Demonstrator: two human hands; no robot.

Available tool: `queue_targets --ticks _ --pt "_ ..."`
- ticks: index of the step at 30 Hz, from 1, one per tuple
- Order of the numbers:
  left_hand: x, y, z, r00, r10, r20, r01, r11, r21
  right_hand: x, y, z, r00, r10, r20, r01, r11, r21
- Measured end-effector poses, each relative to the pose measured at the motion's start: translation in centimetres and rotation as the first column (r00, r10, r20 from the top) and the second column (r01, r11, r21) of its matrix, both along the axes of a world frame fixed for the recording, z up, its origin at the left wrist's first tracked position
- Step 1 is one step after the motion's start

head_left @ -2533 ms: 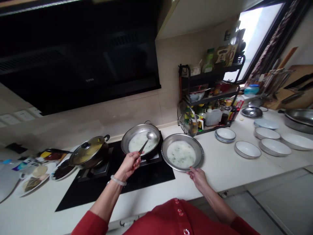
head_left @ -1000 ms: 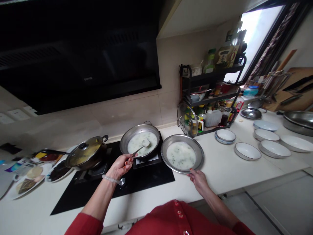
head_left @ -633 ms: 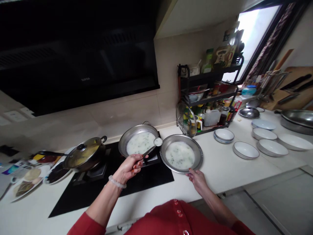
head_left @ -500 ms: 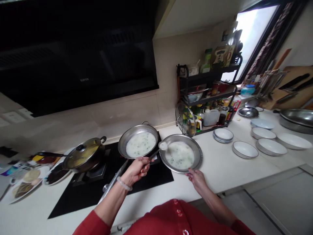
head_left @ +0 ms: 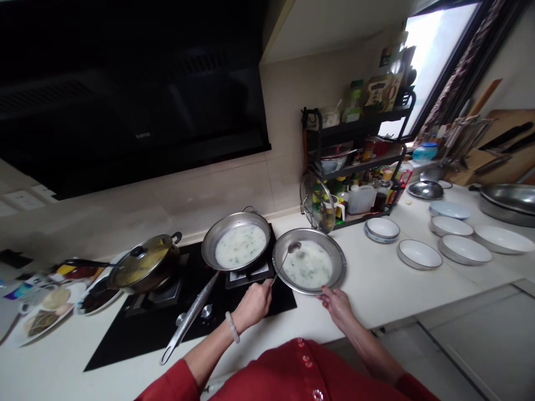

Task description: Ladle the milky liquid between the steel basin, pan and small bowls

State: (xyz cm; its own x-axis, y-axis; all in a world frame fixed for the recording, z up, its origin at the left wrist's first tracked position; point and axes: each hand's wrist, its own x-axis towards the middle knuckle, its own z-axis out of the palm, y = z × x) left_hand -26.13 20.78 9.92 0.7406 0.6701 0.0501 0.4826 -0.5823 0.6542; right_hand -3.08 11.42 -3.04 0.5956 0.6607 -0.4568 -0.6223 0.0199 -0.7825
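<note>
My left hand (head_left: 254, 304), with a pale bracelet at the wrist, is closed round the handle of a metal ladle (head_left: 294, 247). The ladle's bowl is tilted over the left inner side of a steel basin (head_left: 339, 257), with its dark back facing up. White soup with green bits (head_left: 307, 264) lies in the basin. My right hand (head_left: 335, 305) pinches the basin's near rim. Left of the basin, a long-handled frying pan (head_left: 212, 240) on the back of the stove holds more of the same white soup.
A lidded pot (head_left: 140, 264) stands on the left of the black stove (head_left: 121, 340). The pan's handle (head_left: 190, 320) points towards me. Several shallow bowls (head_left: 419, 255) are on the counter at right. A glass lid (head_left: 316, 203) leans against the spice rack (head_left: 355, 170).
My left hand has moved right and closer to me. The ladle, earlier level with white soup at the basin's left rim, is now tipped over inside it. My right hand stays put.
</note>
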Motion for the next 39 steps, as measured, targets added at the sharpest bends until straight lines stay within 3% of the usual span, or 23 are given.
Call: queue_targets --ticks 2,3,5,7,9,11,15,18,25,32,39 --pt "0.1 0.3 0.4 0.990 0.086 0.116 -0.057 0.972 -0.229 0.0 0.0 0.1 1.000 0.000 -0.002 0.000 1.000 0.001" --pt "0.0 0.5 0.7 0.974 0.157 0.161 -0.087 0.923 -0.374 0.0 0.0 0.1 1.000 -0.002 -0.002 0.002 1.000 0.001" --pt "-0.3 1.3 1.8 0.922 0.320 0.220 -0.118 0.771 -0.626 0.0 -0.1 0.1 1.000 -0.005 -0.004 0.005 1.000 0.001" --pt "-1.2 2.3 3.0 0.852 0.443 0.280 -0.095 0.657 -0.748 0.0 0.0 0.1 1.000 -0.008 -0.005 0.008 1.000 0.001" --pt "-2.4 3.7 3.9 0.795 0.521 0.310 -0.106 0.623 -0.775 0.0 0.0 0.2 1.000 -0.013 -0.006 0.013 1.000 0.002" --pt "-3.8 5.1 4.2 0.758 0.590 0.279 -0.209 0.625 -0.752 -0.1 0.0 0.2 1.000 -0.017 -0.008 0.017 1.000 0.003" --pt "-5.9 7.8 3.5 0.717 0.691 0.094 -0.509 0.611 -0.606 -0.1 0.1 0.2 1.000 -0.022 -0.009 0.022 1.000 0.002" --pt "-6.5 9.1 2.8 0.684 0.729 0.035 -0.581 0.574 -0.577 0.0 0.1 0.2 1.000 -0.022 -0.005 0.022 1.000 -0.001" --pt "-5.8 10.1 1.9 0.670 0.742 0.025 -0.513 0.487 -0.707 -0.1 0.1 0.2 1.000 -0.015 0.005 0.015 1.000 0.000" --pt "-6.4 9.9 3.4 0.647 0.759 0.077 -0.277 0.327 -0.904 -0.1 0.1 0.1 1.000 -0.021 0.018 0.021 1.000 0.001" --pt "-7.3 9.5 4.5 0.586 0.808 0.066 -0.140 0.181 -0.974 0.0 0.1 0.0 0.999 -0.017 0.034 0.017 1.000 -0.008"
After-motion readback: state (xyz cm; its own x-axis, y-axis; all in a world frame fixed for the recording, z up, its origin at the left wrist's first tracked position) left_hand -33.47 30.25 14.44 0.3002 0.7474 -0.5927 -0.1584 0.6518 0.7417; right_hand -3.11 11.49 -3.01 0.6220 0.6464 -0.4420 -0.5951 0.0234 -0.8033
